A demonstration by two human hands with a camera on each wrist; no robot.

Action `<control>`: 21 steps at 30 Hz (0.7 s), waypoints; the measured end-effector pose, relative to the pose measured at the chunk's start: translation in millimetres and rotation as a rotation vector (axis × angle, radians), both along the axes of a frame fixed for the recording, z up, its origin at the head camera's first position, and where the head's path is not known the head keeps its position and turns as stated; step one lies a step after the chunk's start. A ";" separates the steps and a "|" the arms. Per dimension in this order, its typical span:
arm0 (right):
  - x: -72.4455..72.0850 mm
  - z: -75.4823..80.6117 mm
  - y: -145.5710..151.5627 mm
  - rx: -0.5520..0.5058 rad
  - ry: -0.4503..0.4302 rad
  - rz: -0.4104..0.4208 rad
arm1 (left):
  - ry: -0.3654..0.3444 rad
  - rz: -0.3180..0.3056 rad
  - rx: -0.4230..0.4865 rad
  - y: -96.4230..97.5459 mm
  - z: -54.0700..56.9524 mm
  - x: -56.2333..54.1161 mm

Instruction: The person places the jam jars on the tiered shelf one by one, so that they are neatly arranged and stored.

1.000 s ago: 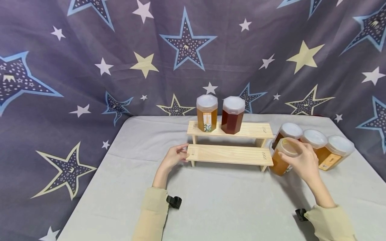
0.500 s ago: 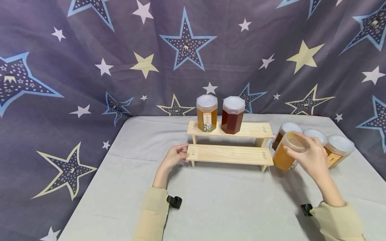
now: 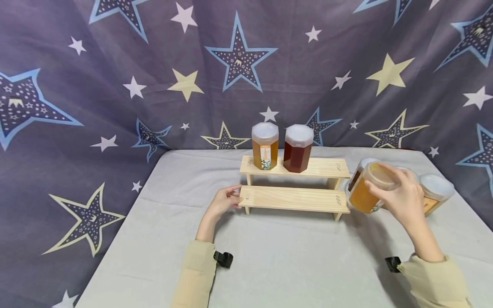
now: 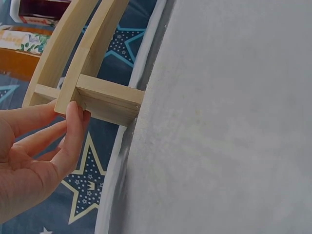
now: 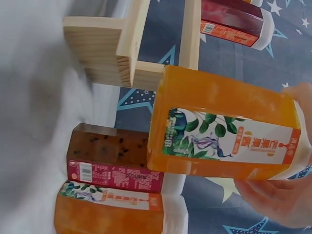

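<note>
My right hand (image 3: 407, 199) grips an eight-sided jar of orange syrup (image 3: 363, 191) by its pale lid. The jar is tilted and held off the cloth; in the right wrist view its flowered label (image 5: 229, 139) faces the camera. Just left of it stands a two-step wooden shelf (image 3: 294, 198). My left hand (image 3: 222, 202) pinches the left end of the lower step; the left wrist view shows the fingertips (image 4: 73, 109) on the board's corner. On the upper step stand an amber jar (image 3: 265, 147) and a dark red jar (image 3: 298, 149), both upright.
Behind the right hand, more white-lidded jars stand on the cloth-covered table (image 3: 285, 256), partly hidden: a dark jar (image 5: 114, 156) with a magenta label, an orange jar (image 5: 107, 209) and one farther right (image 3: 436, 190). A star-patterned curtain (image 3: 161, 55) hangs behind.
The right hand has lifted the orange syrup jar and moved slightly right and away from me, with the jar tilting more. The left hand keeps its place on the shelf.
</note>
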State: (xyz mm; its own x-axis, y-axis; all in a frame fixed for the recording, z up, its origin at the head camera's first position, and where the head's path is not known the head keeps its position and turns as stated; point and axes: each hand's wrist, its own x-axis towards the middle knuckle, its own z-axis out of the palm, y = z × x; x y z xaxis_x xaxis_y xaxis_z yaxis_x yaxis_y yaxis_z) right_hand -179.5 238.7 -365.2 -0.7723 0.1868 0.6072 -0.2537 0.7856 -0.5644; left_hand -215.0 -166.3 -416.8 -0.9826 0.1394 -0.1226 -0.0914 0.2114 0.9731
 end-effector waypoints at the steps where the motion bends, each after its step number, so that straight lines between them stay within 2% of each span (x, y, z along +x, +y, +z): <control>1: -0.2 1.1 -1.2 -0.001 0.009 -0.002 | -0.003 0.003 -0.002 0.3 0.9 0.7; 15: -9.6 14.4 -14.9 -0.001 0.145 0.044 | 0.005 -0.002 0.010 -0.5 -0.9 0.3; 21: -13.1 19.8 -20.7 -0.016 0.131 0.053 | 0.011 -0.006 0.005 -0.3 -0.4 0.5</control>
